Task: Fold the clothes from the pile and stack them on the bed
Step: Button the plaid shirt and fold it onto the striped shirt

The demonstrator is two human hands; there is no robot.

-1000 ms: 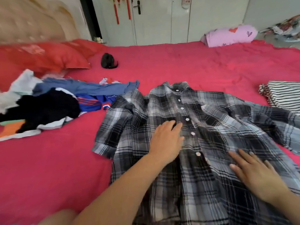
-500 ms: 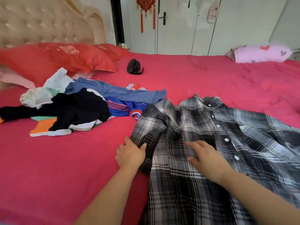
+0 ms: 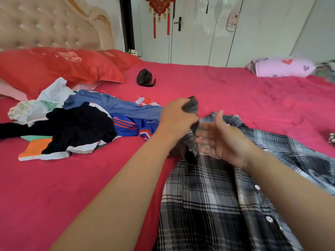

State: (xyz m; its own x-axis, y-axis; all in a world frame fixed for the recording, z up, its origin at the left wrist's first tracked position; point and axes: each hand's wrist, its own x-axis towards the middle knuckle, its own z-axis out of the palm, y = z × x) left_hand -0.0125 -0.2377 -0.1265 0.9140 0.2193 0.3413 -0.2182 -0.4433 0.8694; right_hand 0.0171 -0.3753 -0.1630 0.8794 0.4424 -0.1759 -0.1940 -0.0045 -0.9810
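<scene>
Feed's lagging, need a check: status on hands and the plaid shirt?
Left hand grips plaid shirt by its sleeve, raised. Right hand open beside it. Shirt body flat on bed. Clothes pile close on left.

Just beyond your left fingers [image 3: 181, 110] and a little to their left, a small black round object [image 3: 145, 80] lies alone. Farther left of them, red pillows [image 3: 59, 67] rest against the tufted beige headboard [image 3: 45, 24]. Well off to the right of your right fingers [image 3: 204, 140] and beyond them sits a folded pink blanket [image 3: 282, 67] printed with hearts. Far past both sets of fingers, a red knot ornament [image 3: 159, 8] hangs by the pale wardrobe doors [image 3: 253, 33].
</scene>
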